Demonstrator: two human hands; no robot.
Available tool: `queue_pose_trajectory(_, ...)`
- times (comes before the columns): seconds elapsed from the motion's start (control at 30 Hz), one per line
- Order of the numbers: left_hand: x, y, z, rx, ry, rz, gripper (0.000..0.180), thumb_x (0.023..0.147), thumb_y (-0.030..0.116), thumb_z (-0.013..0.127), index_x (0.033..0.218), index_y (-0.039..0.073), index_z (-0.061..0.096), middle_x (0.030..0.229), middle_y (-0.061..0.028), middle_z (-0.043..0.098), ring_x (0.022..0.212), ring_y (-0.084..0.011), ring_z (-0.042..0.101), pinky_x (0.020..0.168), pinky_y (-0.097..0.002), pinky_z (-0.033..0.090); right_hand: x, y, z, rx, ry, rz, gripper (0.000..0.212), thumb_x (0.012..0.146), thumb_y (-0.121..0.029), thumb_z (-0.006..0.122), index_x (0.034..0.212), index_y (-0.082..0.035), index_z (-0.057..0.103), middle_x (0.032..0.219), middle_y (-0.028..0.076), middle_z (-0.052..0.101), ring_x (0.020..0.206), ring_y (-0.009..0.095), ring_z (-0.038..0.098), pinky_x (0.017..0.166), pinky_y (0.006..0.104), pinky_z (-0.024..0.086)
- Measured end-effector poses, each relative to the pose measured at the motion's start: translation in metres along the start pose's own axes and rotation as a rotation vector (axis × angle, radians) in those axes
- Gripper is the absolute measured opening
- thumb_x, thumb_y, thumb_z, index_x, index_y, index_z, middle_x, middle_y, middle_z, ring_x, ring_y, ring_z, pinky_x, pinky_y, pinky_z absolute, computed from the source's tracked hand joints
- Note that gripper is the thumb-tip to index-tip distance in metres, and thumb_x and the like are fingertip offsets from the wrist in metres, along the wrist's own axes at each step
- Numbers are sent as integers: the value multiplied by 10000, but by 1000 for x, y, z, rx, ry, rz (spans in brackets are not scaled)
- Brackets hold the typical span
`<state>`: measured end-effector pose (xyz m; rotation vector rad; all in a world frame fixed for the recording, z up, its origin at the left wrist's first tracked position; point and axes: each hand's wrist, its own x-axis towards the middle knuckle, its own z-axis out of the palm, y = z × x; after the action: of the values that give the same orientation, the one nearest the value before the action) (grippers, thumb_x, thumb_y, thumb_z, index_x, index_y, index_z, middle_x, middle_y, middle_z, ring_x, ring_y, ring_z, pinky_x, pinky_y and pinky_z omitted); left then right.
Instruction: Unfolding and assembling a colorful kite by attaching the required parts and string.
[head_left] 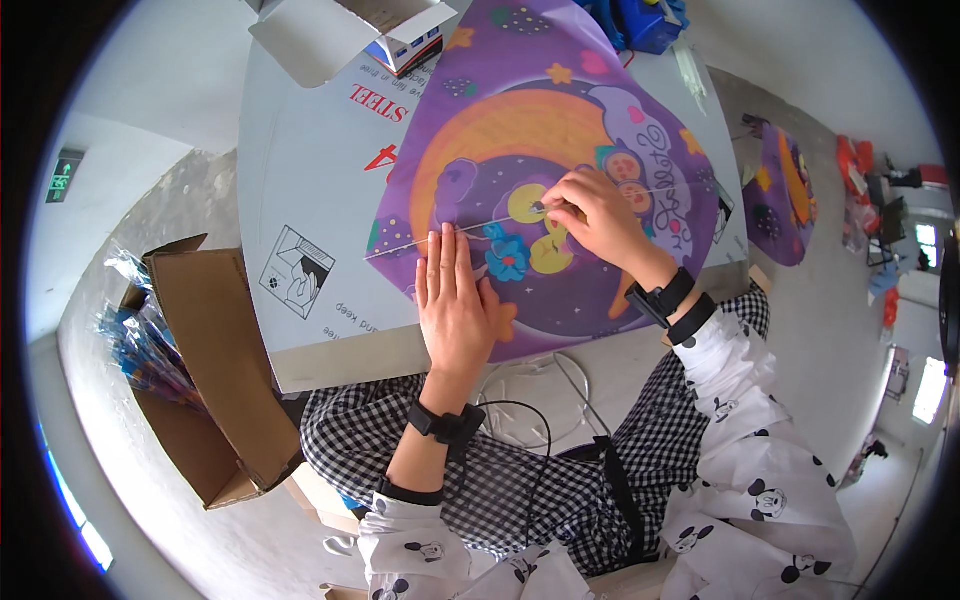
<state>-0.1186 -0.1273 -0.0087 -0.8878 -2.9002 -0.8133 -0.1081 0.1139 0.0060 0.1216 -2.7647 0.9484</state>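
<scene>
A purple diamond-shaped kite [520, 130], printed with an orange moon, yellow figures and a blue flower, lies spread over the table in front of me. Across its width runs a thin pale rod [402, 247]. My left hand [453, 290] rests flat on the kite's near left part, fingers stretched and side by side, tips by the rod. At the middle of the rod, my right hand [590, 215] is closed in a pinch, thumb against forefinger. A small light-coloured bit shows at those fingertips, too small to name.
The table [310, 185] has a printed pale cover. An opened white box [400, 35] stands at its far left, a blue object [650, 22] at the far right. Left of the table is a cardboard box [215, 370] holding plastic-wrapped packs. Another purple kite [782, 200] is beyond the right edge.
</scene>
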Motion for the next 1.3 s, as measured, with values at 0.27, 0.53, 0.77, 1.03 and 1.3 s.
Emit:
queue_pose_trajectory(0.27, 0, -1, 0, -20, 21, 10, 564, 873, 142, 525, 1393, -30, 390, 1491, -168, 360, 1405, -335, 299, 1137, -465, 245, 3, 0, -7, -205, 12, -188, 74, 771, -83, 702, 792, -93, 632, 796, 8, 585, 817, 215, 573, 725, 350, 468)
queue_pose_trajectory(0.53, 0, -2, -2, -37, 23, 11, 554, 873, 135, 518, 1386, -37, 398, 1482, -176, 372, 1401, -334, 305, 1137, -464, 244, 8, -8, 6, -81, -37, -112, 103, 776, -54, 692, 822, -100, 611, 831, 8, 595, 827, 210, 576, 785, 349, 420)
queue_pose_trajectory(0.77, 0, -2, -3, -37, 19, 8, 552, 875, 139, 518, 1386, -34, 402, 1482, -175, 374, 1403, -328, 304, 1140, -463, 240, 10, -12, 12, -115, 2, -101, 119, 790, -47, 667, 887, -98, 622, 875, 20, 612, 859, 234, 584, 794, 363, 410)
queue_pose_trajectory(1.03, 3, 4, -1, 10, 0, 22, 585, 857, 134, 525, 1406, -13, 382, 1503, -160, 346, 1416, -321, 281, 1153, -458, 214, 1, -17, 3, -155, 102, -67, 169, 759, -30, 644, 912, -87, 602, 909, 59, 586, 903, 280, 577, 789, 409, 451)
queue_pose_trajectory(1.3, 1, 6, 0, 76, -3, 34, 576, 867, 140, 504, 1403, -27, 376, 1507, -175, 332, 1415, -321, 282, 1155, -464, 210, -24, -5, -10, -215, 167, 80, 175, 789, 9, 618, 936, -82, 595, 911, 40, 560, 902, 257, 570, 768, 380, 446)
